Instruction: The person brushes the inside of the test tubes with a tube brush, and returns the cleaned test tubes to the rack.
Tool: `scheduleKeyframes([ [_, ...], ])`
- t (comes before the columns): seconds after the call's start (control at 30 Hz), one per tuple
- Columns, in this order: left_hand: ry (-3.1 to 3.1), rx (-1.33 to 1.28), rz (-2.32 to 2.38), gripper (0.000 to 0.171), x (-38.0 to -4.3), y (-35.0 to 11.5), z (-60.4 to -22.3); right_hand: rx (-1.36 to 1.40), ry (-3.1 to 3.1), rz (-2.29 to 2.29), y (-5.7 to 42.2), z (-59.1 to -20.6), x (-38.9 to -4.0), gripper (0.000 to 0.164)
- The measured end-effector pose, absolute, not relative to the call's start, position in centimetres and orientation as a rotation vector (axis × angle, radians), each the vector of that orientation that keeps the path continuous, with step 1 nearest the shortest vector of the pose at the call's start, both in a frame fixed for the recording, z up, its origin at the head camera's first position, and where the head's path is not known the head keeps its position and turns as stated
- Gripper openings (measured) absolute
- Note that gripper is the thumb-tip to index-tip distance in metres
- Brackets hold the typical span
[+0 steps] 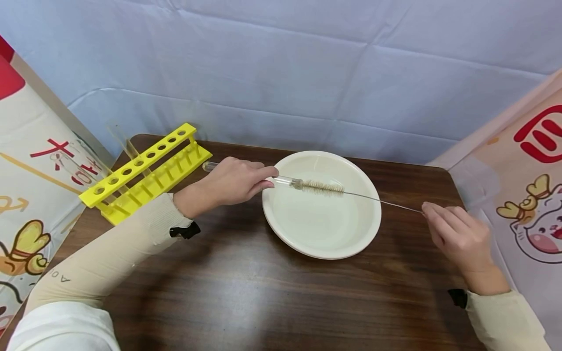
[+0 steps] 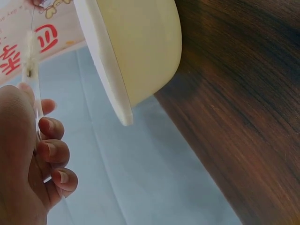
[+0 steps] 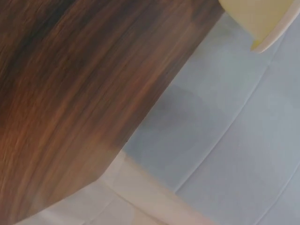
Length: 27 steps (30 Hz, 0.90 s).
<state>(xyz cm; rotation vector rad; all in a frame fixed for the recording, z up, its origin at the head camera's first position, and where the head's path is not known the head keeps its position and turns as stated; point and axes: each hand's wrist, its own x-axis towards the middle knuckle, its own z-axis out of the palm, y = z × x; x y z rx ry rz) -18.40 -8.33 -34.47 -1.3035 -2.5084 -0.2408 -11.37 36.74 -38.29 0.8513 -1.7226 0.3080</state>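
In the head view, my left hand grips a clear glass test tube, held nearly level with its mouth over the basin. The curled fingers also show around the tube in the left wrist view. A bristled test tube brush lies in line with the tube. Its tip is at or just inside the mouth, while most of the bristles are outside. My right hand pinches the far end of the brush's thin wire handle. Below the brush stands a white basin with what looks like water in it. The right wrist view shows no hand.
A yellow test tube rack stands at the table's back left, with clear test tubes leaning in it. The dark wooden table ends at a pale cloth backdrop. Printed cloths hang at both sides.
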Motion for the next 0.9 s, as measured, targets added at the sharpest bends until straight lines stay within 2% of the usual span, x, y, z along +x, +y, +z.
scheduleKeyframes([
  [0.23,-2.513,-1.303,-0.238,0.022,-18.4,-8.3,-34.5,0.873,-1.673,0.281,37.1,-38.6,-11.4,0.017],
  [0.57,-2.479,-1.324,-0.212,0.023,-18.3,-7.9,-34.6,0.794,-1.897,0.397,37.1,-38.3,-10.5,0.043],
  [0.9,-2.401,-1.304,-0.142,0.02,-18.6,-8.0,-34.6,0.827,-2.078,0.503,37.1,-38.2,-10.4,0.053],
])
